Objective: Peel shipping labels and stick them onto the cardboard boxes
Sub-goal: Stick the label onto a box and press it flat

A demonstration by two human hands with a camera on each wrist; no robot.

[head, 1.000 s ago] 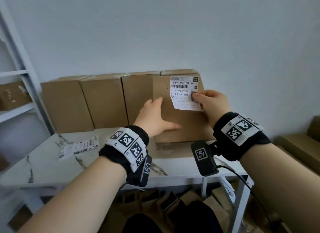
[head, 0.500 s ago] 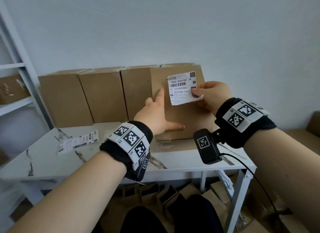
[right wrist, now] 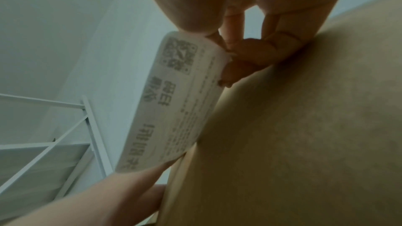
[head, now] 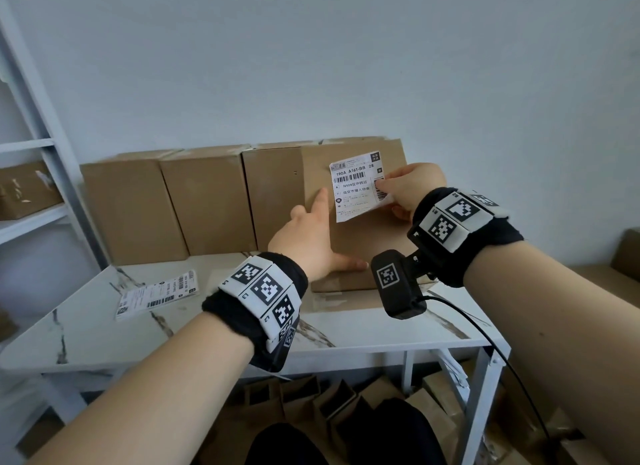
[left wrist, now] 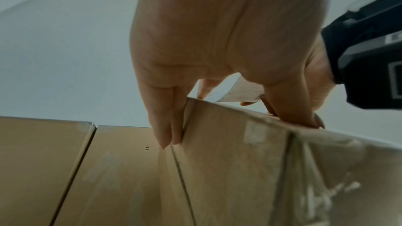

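A brown cardboard box stands on the white marble table, a little in front of a row of boxes. My left hand holds its left edge, with the fingers down the side and the thumb across the front. My right hand pinches the right edge of a white shipping label in front of the box's upper face. In the right wrist view the label bows away from the cardboard at the pinched end. Its far end lies near the box's left edge.
Three more boxes line the wall behind. A sheet of labels lies on the table's left part. A white shelf with a box stands at the left. Folded cardboard lies under the table, and a box sits at the right.
The label has stayed before the box's upper front and now sits slightly tilted. My left index finger has stretched up along the box's left edge.
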